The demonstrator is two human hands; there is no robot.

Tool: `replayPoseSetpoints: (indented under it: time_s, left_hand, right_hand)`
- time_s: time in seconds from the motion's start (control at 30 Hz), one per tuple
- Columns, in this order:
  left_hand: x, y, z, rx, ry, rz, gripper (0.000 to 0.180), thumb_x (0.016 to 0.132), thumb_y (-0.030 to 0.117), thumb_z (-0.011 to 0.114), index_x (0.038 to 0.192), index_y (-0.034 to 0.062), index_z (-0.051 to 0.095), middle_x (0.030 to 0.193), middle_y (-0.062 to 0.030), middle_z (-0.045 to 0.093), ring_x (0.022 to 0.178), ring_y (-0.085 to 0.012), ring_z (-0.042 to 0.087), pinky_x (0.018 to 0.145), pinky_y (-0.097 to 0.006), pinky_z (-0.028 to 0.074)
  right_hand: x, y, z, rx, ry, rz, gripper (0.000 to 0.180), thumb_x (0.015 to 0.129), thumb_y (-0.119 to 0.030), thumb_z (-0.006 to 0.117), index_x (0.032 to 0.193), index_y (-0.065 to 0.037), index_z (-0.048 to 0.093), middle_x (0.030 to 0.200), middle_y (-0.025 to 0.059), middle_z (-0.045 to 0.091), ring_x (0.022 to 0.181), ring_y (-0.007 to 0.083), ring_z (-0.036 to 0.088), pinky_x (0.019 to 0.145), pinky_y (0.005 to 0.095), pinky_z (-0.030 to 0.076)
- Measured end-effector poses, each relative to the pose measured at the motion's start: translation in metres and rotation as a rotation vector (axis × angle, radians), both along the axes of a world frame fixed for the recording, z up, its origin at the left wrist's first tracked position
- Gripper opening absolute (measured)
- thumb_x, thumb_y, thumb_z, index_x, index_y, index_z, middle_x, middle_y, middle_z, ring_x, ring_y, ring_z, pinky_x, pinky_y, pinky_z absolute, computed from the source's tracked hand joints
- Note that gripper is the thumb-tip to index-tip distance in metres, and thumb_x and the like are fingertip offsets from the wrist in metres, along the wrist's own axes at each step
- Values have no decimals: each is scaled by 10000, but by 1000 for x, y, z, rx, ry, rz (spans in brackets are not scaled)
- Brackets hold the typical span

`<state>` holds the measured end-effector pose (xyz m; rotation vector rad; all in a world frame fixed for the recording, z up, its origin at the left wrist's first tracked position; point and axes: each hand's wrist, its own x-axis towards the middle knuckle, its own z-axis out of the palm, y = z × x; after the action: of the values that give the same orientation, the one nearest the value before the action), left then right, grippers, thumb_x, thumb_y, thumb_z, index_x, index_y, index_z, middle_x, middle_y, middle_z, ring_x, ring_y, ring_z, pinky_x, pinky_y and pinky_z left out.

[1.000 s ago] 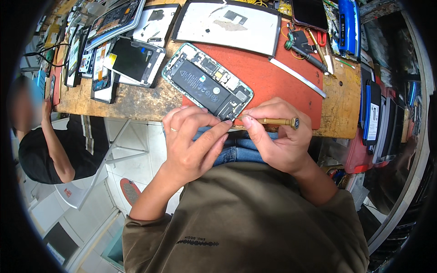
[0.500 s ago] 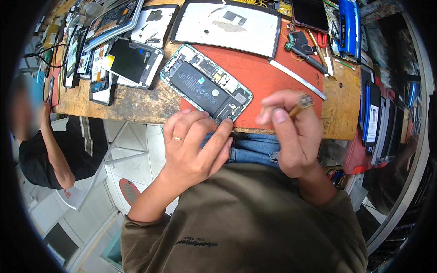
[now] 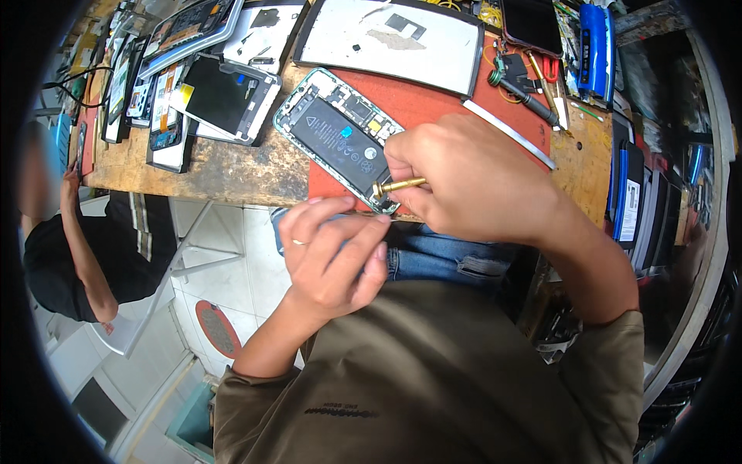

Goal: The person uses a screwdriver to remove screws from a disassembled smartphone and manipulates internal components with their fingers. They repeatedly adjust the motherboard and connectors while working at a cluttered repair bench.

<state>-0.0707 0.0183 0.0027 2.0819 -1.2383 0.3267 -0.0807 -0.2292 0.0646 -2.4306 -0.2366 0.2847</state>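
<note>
An opened phone [image 3: 338, 135] with its black battery showing lies tilted on a red mat [image 3: 433, 100] at the wooden bench's near edge. My right hand [image 3: 471, 178] grips a brass-coloured screwdriver [image 3: 398, 185], its end at the phone's near corner. My left hand [image 3: 332, 251] hovers just below the bench edge, fingers pinched together next to that same corner; whether it holds anything small is hidden.
A large tablet back panel [image 3: 390, 39] lies behind the phone. Several dismantled phones and screens [image 3: 224, 93] crowd the bench's left part. Tools and a thin metal strip [image 3: 510, 131] lie at the right. Another person in black [image 3: 69, 247] sits at left.
My right hand has swung the screwdriver from beside the bench edge up and left onto the phone's near corner. My left hand has shifted slightly right beneath it.
</note>
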Motion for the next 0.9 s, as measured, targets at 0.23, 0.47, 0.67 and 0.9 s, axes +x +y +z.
replayPoseSetpoints:
  time_s: [0.23,0.47,0.67,0.9]
  left_hand:
    - [22,7,9,52,-106,-30,294,801,155,815,1090,103,839,1018,-25,742,1074,-279,691,1000,-470,488]
    - [73,-2,52,245,-100,-296,242,785,121,836,1020,69,807,1006,-54,733,1087,-310,711,979,-497,524]
    - [98,-25,70,450,-226,-633,218,754,114,791,948,22,753,914,-70,694,915,-261,717,812,-394,582]
    - [105,-35,74,478,-337,-750,159,774,87,785,904,17,725,814,-52,622,792,-239,681,754,-378,568]
  right_hand:
    - [9,-3,-1,34,13,41,167,848,-108,815,866,16,704,781,220,714,797,435,722,726,498,549]
    - [12,-5,0,117,137,-4,200,860,-116,835,831,33,705,764,211,711,738,367,714,695,444,544]
    - [24,-9,3,166,245,37,169,856,-82,800,814,47,700,710,197,697,679,289,706,656,437,542]
    - [29,-9,9,216,423,17,138,868,-63,770,813,46,705,715,167,760,686,212,800,633,374,592]
